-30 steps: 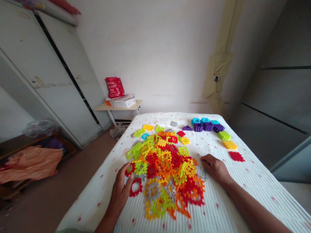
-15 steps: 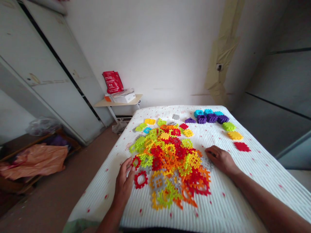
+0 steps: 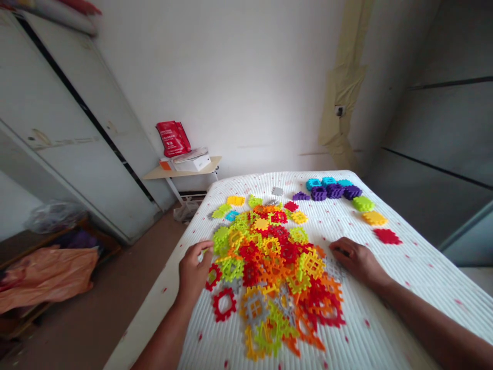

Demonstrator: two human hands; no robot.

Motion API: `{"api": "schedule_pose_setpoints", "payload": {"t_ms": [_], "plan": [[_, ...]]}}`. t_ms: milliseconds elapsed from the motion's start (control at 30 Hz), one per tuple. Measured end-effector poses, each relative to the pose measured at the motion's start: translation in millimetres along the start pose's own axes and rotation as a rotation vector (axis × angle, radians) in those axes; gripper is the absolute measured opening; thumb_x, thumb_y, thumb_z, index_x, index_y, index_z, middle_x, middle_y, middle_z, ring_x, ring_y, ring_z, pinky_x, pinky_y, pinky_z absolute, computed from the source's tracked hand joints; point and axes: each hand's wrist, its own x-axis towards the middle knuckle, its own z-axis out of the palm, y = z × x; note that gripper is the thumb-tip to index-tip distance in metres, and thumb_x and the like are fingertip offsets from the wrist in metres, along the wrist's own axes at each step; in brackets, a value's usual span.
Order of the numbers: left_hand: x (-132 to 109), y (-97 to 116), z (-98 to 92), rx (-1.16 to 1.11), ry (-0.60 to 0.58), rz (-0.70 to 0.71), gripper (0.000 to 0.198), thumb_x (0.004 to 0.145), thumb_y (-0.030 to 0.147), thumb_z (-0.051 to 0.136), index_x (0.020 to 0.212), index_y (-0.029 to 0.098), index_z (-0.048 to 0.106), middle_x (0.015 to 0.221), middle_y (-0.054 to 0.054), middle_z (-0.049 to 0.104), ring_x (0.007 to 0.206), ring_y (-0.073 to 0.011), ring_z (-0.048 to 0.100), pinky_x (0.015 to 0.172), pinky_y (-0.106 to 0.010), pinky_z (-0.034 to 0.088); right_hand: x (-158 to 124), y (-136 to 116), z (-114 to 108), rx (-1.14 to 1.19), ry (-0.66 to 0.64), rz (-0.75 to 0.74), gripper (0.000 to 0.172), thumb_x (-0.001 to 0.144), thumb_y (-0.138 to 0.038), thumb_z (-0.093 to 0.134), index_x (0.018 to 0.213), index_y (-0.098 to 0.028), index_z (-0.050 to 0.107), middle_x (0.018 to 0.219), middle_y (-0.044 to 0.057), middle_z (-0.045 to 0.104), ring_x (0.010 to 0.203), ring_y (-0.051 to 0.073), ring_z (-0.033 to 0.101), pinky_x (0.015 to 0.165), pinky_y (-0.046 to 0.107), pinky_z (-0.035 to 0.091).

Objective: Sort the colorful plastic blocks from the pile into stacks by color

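Observation:
A heap of interlocking plastic tiles (image 3: 273, 264) in red, orange, yellow, lime green and grey lies on the quilted white bed cover. At its left edge is my left hand (image 3: 195, 267), thumb and forefinger pinched on the rim of a lime-green tile (image 3: 221, 240). Just below that hand lie a small red tile (image 3: 213, 277) and a red frame tile (image 3: 224, 304). My right hand (image 3: 356, 261) rests on the cover right of the heap, fingers curled, beside grey tiles (image 3: 334, 268). Whether anything is inside its fingers is hidden.
Purple stacks (image 3: 334, 191) and turquoise stacks (image 3: 314, 184) of tiles stand at the back right. Lime (image 3: 363, 204), yellow (image 3: 375, 218) and red tiles (image 3: 387, 236) lie along the right side. A small table (image 3: 210, 166) with a red bag (image 3: 173, 139) stands beyond the bed.
My left hand has moved up along the heap's edge, from beside the red tiles to the lime-green tile, and its fingers have closed. My right hand stays in place. The camera view has shifted slightly.

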Motion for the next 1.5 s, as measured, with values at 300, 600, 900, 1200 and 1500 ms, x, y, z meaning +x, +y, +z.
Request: {"api": "schedule_pose_setpoints", "payload": {"t_ms": [300, 600, 900, 1200, 1500], "plan": [[139.7, 19.2, 58.1, 0.342, -0.496, 0.22, 0.025, 0.083, 0.025, 0.057, 0.106, 0.018, 0.06, 0.115, -0.008, 0.06, 0.106, -0.0211, 0.055, 0.095, -0.043, 0.043, -2.3, 0.4, 4.8, -0.038, -0.023, -0.023, 0.027, 0.088, -0.034, 0.039, 0.086, -0.022, 0.063, 0.087, 0.005, 0.065, 0.076, 0.016, 0.063, 0.068, 0.026, 0.05], [161.1, 14.9, 83.3, 0.563, -0.645, 0.315, 0.032, 0.083, 0.027, 0.056, 0.114, 0.02, 0.056, 0.121, -0.009, 0.055, 0.111, -0.0253, 0.051, 0.092, -0.046, 0.041, -1.0, -8.6, 3.9, -0.05, -0.039, 0.017, 0.03, 0.09, -0.029, 0.034, 0.084, -0.02, 0.062, 0.084, 0.006, 0.063, 0.072, 0.015, 0.06, 0.066, 0.026, 0.048], [165.7, 26.5, 64.5, 0.693, -0.508, 0.461, 0.043, 0.067, 0.006, 0.049, 0.103, 0.023, 0.065, 0.106, -0.011, 0.059, 0.104, -0.0278, 0.052, 0.082, -0.037, 0.042, 0.0, -13.3, 4.1, -0.086, -0.013, 0.022, 0.027, 0.087, -0.02, 0.037, 0.082, -0.018, 0.063, 0.083, 0.005, 0.062, 0.071, 0.013, 0.059, 0.064, 0.023, 0.043], [156.0, 54.0, 35.1, 0.525, -0.276, 0.423, 0.049, 0.072, 0.015, 0.047, 0.121, 0.015, 0.051, 0.111, -0.01, 0.047, 0.095, -0.0223, 0.057, 0.087, -0.031, 0.044, 0.1, -13.0, 4.9, -0.102, -0.015, 0.028, 0.026, 0.087, -0.02, 0.038, 0.082, -0.019, 0.063, 0.084, 0.004, 0.061, 0.072, 0.013, 0.058, 0.064, 0.022, 0.042], [72.0, 99.2, 71.7, -0.357, -0.189, 0.35, 0.049, 0.069, 0.027, 0.06, 0.117, 0.022, 0.053, 0.106, -0.006, 0.058, 0.085, -0.0177, 0.061, 0.077, -0.033, 0.053, 0.1, -13.3, 4.6, -0.097, -0.014, 0.017, 0.029, 0.089, -0.023, 0.035, 0.082, -0.019, 0.063, 0.082, 0.005, 0.061, 0.071, 0.013, 0.058, 0.065, 0.024, 0.044]]}}
